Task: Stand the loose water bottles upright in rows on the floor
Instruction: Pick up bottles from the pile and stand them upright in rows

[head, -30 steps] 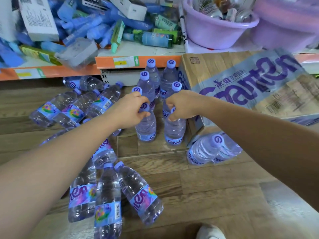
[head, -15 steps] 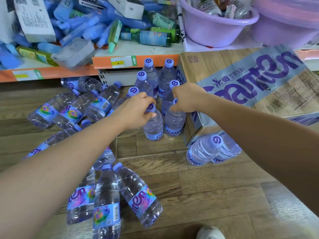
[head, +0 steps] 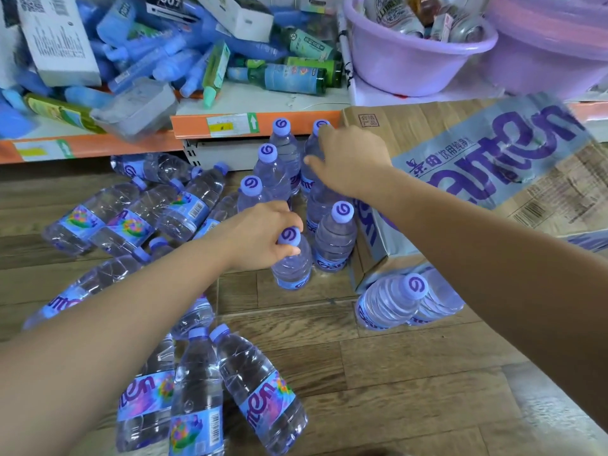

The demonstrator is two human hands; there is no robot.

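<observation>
Seven upright bottles (head: 334, 240) stood by the left hand (head: 260, 235) and right hand (head: 348, 159). Two purple tubs (head: 411, 64) sat beyond the right hand.

Two bare arms reached forward, the left hand gripping, the right stretched further ahead.

The left hand (head: 263, 235) lay knuckles-up, fingers and thumb curled round the neck of a clear plastic water bottle with a lilac cap (head: 291, 264); its forearm ran in from the lower left. The right hand (head: 348, 159) showed its back to the camera, thumb pointing left, fingertips by a second such bottle (head: 311, 148); whether it gripped could not be told. Its forearm entered from the right edge.
</observation>
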